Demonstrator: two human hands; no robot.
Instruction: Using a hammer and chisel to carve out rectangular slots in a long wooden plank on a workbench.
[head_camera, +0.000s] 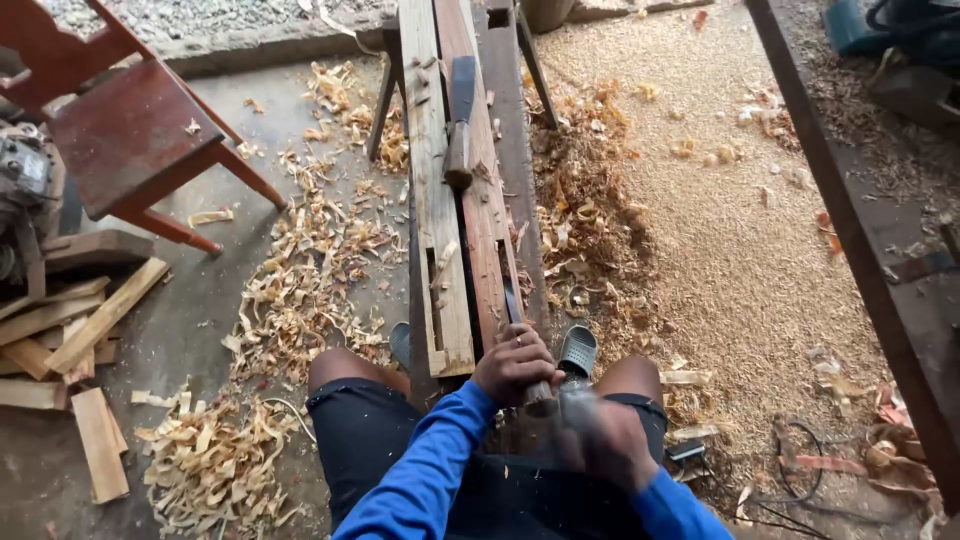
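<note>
Grey concrete floor (200, 310) under me, daylight flat and even. Pale curled wood shavings (300, 290) lie in drifts to my left; a second heap (210, 465) sits near my left knee. To my right the floor is covered by fine sawdust (730, 250). A red-brown wooden chair (130, 140) stands at upper left. Offcut timber pieces (70, 340) are stacked at the left edge. A dark wooden beam (860, 260) runs diagonally down the right side. Black cable (795, 470) loops on the sawdust.
</note>
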